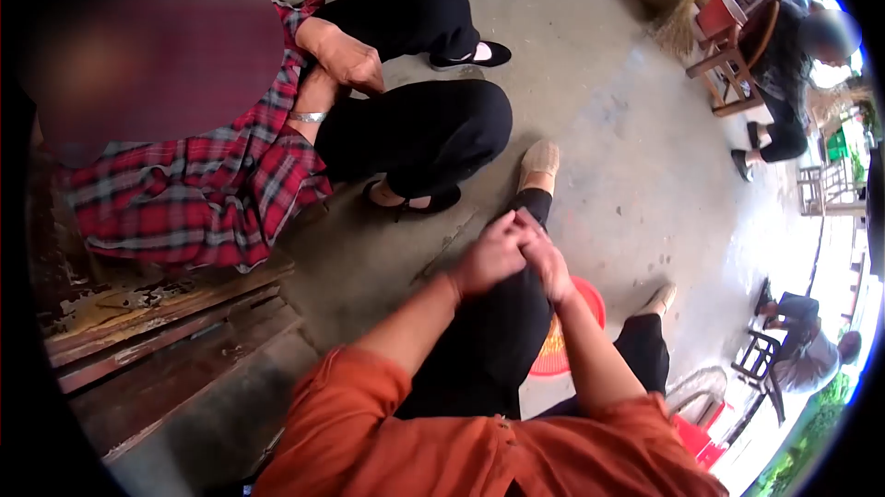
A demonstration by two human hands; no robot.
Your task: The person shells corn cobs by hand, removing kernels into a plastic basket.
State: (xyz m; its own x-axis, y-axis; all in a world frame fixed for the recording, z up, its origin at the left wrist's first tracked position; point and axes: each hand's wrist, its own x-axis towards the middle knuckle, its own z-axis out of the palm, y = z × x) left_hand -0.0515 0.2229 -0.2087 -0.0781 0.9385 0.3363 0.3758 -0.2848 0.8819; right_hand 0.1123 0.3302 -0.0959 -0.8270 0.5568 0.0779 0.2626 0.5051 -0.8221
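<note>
My left hand (490, 255) and my right hand (546, 262) meet above my raised knee, in dark trousers (489, 340). Their fingers are bent and pressed together, somewhat smeared by motion. Anything small between the fingers is hidden from me. Below my right forearm, partly covered by it and by my leg, a round red plastic basket (590, 299) sits on the floor. Small yellow-orange pieces (552, 342) lie inside it, too small to name surely. Both hands are above and apart from the basket.
A seated person in a plaid shirt (230, 193) is close on the left, on a worn wooden bench (184, 313). At the right are a straw broom (684, 22), a wooden chair (728, 73) and two more seated people. The floor (599, 110) is concrete.
</note>
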